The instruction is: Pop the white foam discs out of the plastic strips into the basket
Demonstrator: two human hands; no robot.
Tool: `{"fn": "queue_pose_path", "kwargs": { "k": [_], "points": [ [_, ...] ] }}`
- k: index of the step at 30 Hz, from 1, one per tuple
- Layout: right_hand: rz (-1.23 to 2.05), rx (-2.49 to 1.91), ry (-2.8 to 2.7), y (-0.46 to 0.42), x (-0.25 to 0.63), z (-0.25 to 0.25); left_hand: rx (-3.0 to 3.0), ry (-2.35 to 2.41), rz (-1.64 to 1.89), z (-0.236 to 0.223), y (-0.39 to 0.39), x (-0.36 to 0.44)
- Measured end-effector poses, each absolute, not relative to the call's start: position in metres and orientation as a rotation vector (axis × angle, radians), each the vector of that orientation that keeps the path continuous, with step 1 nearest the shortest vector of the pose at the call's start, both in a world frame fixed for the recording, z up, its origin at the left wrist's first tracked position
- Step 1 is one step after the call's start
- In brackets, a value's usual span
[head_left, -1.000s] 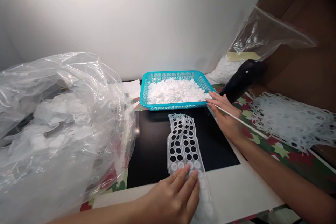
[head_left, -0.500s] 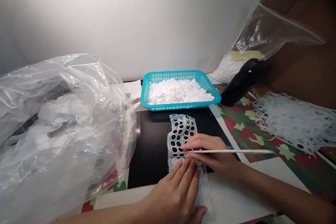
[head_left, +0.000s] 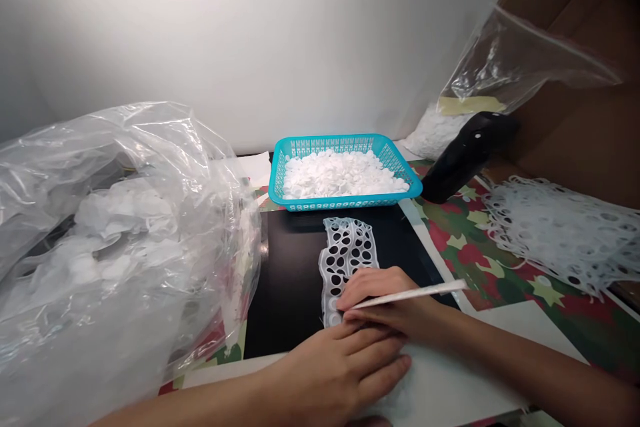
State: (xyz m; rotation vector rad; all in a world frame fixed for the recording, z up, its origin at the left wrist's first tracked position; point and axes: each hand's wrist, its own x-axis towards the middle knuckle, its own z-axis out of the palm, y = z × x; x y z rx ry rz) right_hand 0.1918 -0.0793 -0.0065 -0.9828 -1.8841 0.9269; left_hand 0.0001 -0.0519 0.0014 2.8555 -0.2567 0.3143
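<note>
White perforated plastic strip (head_left: 345, 260) lies lengthwise on a black mat (head_left: 285, 280), its lower end under the person's left hand (head_left: 340, 373), which rests flat with fingers pressed together, bearing down. The right hand (head_left: 395, 300) sits just above it, pinching a thin white stick (head_left: 420, 295) whose end is at the strip's edge. Beyond stands a turquoise plastic basket (head_left: 345, 202) heaped with white discs (head_left: 340, 173); a crumpled clear plastic bag (head_left: 115, 213) lies to the left.
</note>
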Motion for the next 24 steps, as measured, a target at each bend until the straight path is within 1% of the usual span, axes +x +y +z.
{"fn": "queue_pose_path", "kwargs": {
  "k": [2,4,6,8,12,16,19,24],
  "points": [
    [0.937,-0.985,-1.897,-0.080,0.192,-0.006,2.786,-0.275,0.114,0.006,-0.046,-0.001],
    [0.934,-0.991,-1.910,-0.080,0.194,-0.006,2.724,-0.286,-0.009,0.009,-0.043,-0.003],
    [0.908,-0.975,-1.957,-0.081,0.195,-0.007,2.671,-0.287,-0.060,0.010,-0.042,-0.003],
    [0.810,-0.913,-2.072,-0.081,0.197,-0.009,2.653,-0.287,-0.075,0.009,-0.043,-0.003],
    [0.433,-0.799,-2.373,-0.081,0.195,-0.006,2.731,-0.276,-0.015,0.003,-0.047,-0.002],
    [0.160,-0.772,-2.447,-0.083,0.189,0.001,2.851,-0.271,0.127,-0.008,-0.053,0.000],
    [0.077,-0.785,-2.385,-0.084,0.191,0.002,2.968,-0.279,0.262,-0.014,-0.054,0.001],
    [0.091,-0.981,-2.261,-0.087,0.203,-0.005,3.129,-0.321,0.360,-0.014,-0.052,0.000]
  ]
}}
